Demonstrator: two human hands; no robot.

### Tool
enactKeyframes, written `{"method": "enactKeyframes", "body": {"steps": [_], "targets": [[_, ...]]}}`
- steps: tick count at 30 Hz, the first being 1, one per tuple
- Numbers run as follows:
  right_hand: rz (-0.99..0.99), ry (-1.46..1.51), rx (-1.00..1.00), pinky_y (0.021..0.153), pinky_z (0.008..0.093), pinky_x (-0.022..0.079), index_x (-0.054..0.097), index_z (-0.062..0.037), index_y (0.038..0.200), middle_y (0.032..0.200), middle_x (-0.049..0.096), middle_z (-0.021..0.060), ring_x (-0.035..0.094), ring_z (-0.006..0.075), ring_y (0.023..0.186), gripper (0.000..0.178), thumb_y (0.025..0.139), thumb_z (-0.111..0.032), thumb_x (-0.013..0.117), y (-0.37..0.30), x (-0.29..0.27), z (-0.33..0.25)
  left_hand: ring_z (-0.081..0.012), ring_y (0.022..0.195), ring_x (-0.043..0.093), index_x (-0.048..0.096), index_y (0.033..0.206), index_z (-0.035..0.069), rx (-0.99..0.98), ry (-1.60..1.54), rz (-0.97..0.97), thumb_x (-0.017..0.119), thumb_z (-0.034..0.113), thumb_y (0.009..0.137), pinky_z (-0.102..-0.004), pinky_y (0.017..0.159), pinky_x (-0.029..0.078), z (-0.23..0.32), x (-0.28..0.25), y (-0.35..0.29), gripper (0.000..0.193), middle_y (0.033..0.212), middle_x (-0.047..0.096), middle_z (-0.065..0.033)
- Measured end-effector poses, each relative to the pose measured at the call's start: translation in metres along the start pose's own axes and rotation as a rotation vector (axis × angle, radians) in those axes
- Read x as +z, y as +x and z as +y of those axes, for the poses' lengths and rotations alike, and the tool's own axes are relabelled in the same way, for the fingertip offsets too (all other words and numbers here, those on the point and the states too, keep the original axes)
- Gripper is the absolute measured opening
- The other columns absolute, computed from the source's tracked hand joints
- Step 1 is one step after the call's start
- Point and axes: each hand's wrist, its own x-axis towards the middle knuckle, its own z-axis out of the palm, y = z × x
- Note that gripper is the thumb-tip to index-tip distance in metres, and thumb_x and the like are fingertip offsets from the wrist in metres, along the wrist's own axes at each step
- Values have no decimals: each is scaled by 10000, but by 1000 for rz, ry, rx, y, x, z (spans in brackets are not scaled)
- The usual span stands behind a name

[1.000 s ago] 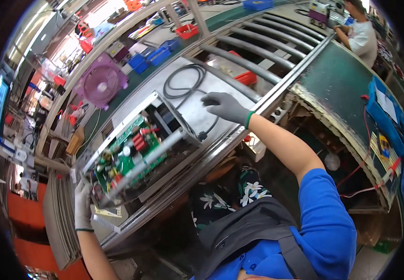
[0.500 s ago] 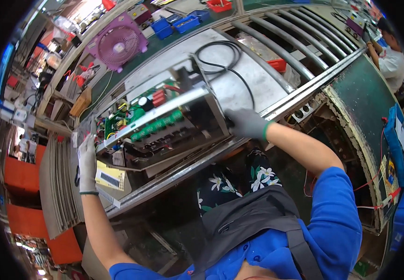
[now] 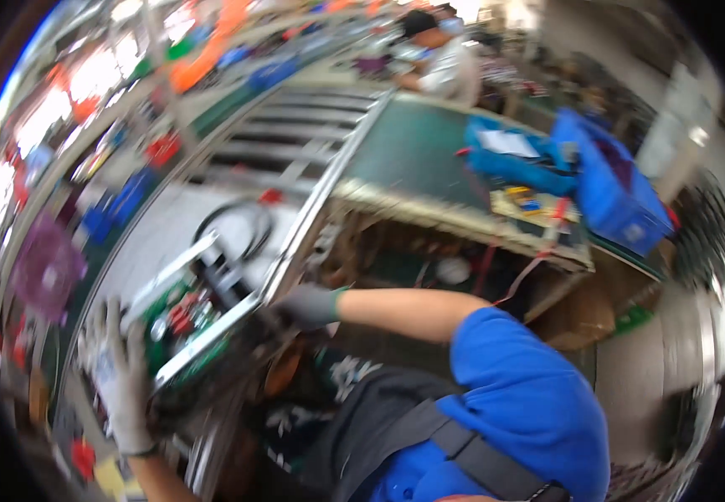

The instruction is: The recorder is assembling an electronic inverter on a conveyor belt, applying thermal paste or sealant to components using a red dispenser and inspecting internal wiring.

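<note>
Nearest in, noted blue short-sleeved shirt [image 3: 521, 393] and dark apron [image 3: 362, 427] toward lower edge, with flower-printed trousers [image 3: 341, 372] partly showing beyond. Farther up on left, saw left hand [image 3: 115, 376] in pale glove, open, fingers extended and spread, alongside left end of open metal chassis [image 3: 212, 336]. Could not tell contact from slight gap there. Saw right hand [image 3: 305, 307] in dark gray glove with green cuff, at right-hand near corner of same chassis. Found its fingers blurred and partly hidden; could not tell firm grip from mere touch.

Located chassis between both hands, at near side of conveyor line, top uncovered. Observed green circuit board [image 3: 170, 297] inside, bearing red components [image 3: 185, 316]. Recorded bright metal bar along near top edge.

Behind chassis, logged pale flat plate [image 3: 170, 209] with black cable [image 3: 267, 230] lying on it in loose loops. Farther along, recorded gray rollers [image 3: 283, 132] set crosswise, bordered on right by long metal rail [image 3: 329, 167]. Right of rail, noted green-topped bench [image 3: 413, 142] bearing blue container [image 3: 509, 163] with white sheet; just beside, larger blue bin [image 3: 614, 192]. Across line on left, picked out purple fan [image 3: 48, 266], blurred, then small blue bins [image 3: 120, 205] and red bin [image 3: 162, 150]. Farthest, made out co-worker [image 3: 446, 71] in white top and dark cap, near far end of bench.
</note>
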Motion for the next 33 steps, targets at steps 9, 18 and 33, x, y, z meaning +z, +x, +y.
{"method": "enactKeyframes", "body": {"steps": [9,18,33], "targets": [[269,-557,-192,716,437,542,728,-52,958,841,712,165,707,306,834,381,652,-250,843,7,32,3,-388,1375,429,478,1470,113,-56,258,-26,492,429,1009,-526,1177,237,41,3,21,559,1476,490,-195],[-677,100,130,705,476,542,771,-92,865,844,719,153,684,292,716,282,701,-322,771,54,27,25,-406,1185,492,524,1374,18,138,-19,51,585,358,968,-511,1117,289,58,20,29,533,1225,579,-214],[421,-592,-244,722,466,499,731,-69,816,841,710,130,682,246,781,275,686,-311,744,23,49,14,-435,1236,469,499,1415,9,-75,-52,-104,571,406,969,-542,1105,300,73,9,35,602,1287,566,-241]]}}
